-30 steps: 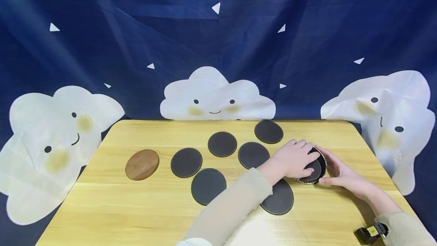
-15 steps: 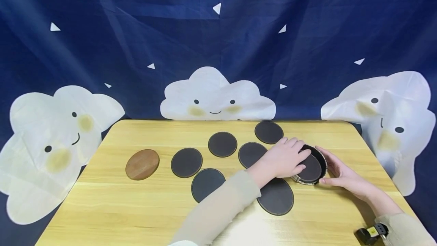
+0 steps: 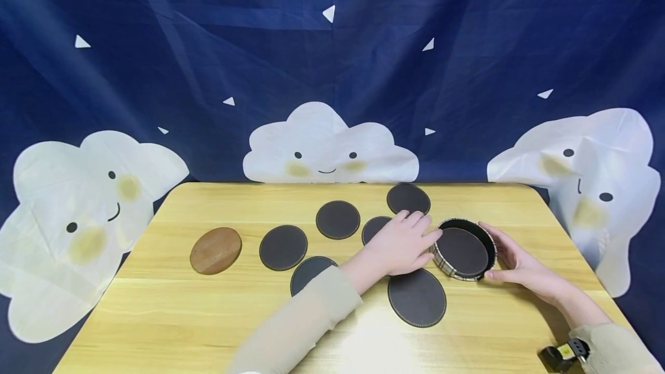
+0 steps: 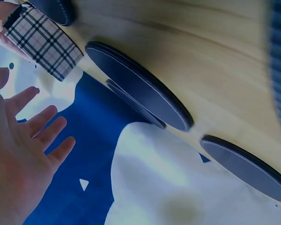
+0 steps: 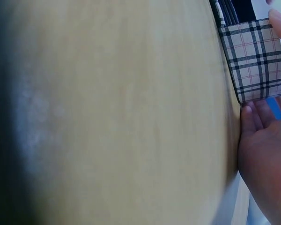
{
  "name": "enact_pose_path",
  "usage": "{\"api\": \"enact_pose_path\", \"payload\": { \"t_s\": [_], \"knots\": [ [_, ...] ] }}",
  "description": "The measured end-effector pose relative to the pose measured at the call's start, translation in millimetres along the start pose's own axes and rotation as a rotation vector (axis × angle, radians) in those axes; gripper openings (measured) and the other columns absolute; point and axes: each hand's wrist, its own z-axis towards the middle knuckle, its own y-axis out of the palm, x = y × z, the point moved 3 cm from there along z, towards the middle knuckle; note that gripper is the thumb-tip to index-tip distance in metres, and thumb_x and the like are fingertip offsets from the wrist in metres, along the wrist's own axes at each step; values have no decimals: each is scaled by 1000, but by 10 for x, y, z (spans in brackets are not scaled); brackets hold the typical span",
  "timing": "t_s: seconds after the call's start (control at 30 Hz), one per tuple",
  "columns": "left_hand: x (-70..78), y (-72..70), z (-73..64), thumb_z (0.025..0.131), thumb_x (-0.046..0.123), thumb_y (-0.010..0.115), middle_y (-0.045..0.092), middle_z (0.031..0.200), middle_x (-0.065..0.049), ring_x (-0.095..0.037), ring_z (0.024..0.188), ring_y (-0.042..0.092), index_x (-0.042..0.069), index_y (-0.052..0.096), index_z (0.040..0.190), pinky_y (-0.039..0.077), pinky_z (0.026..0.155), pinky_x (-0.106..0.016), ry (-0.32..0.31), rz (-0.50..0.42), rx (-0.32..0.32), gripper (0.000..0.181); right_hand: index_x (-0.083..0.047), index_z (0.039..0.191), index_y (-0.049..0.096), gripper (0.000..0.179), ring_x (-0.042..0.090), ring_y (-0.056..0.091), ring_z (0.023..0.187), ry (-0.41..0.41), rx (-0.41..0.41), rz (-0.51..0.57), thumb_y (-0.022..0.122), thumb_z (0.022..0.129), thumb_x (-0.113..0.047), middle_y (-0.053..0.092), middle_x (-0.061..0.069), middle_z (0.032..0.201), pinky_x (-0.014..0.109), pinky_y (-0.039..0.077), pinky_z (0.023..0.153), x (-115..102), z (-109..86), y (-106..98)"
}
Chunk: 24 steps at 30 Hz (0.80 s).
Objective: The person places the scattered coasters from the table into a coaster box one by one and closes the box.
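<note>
My right hand [image 3: 525, 264] grips the side of a round coaster holder [image 3: 441, 262], its thumb low and its fingers behind. Plaid covers the holder's outside wall [image 5: 254, 61], and its inside is black. A dark round coaster [image 3: 462, 253] lies flat inside it. My left hand [image 3: 399, 244] is just left of the holder, fingers spread over the table and holding nothing. In the left wrist view its palm [image 4: 18, 145] faces the camera. Beneath it, one dark coaster [image 3: 375, 228] is partly hidden; another coaster [image 3: 417, 299] lies nearer the front.
More dark stitched coasters lie around: one coaster [image 3: 408, 199] at the back edge, one coaster [image 3: 338, 220] mid-back, one coaster [image 3: 283, 247] further left. A brown wooden disc [image 3: 216, 250] sits at the left. Behind the wooden table [image 3: 171, 316] hangs a blue curtain [image 3: 291, 62] with clouds.
My left hand has come out of the holder and moved left, leaving the coaster inside uncovered. My right hand has stayed at the holder.
</note>
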Motion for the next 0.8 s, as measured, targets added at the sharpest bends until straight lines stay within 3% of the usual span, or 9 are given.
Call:
{"api": "enact_pose_path", "payload": {
  "t_s": [0.3, 0.53, 0.8],
  "knots": [
    [-113, 82, -324, 109, 56, 43, 54, 148, 0, -20, 141, 49, 29, 53, 152, 40, 118, -41, -1, -39, 17, 51, 2, 168, 9, 98, -18, 37, 144, -19, -7, 12, 63, 88, 19, 31, -29, 164, 1, 28, 110, -6, 5, 11],
    [-196, 149, -551, 106, 55, 52, 59, 141, -1, -21, 137, 53, 27, 57, 145, 44, 115, -41, -14, -39, 79, 48, 2, 168, 9, 98, -17, 38, 143, -17, -8, 13, 63, 88, 19, 32, -28, 164, 1, 28, 109, 0, -4, 9],
    [-317, 184, -770, 107, 55, 50, 54, 153, -4, -25, 147, 50, 27, 54, 152, 42, 120, -44, -62, -68, 10, 54, 1, 169, 10, 99, -19, 36, 144, -19, -5, 13, 63, 87, 19, 30, -29, 164, 1, 28, 110, -13, 10, 7]
  ]
}}
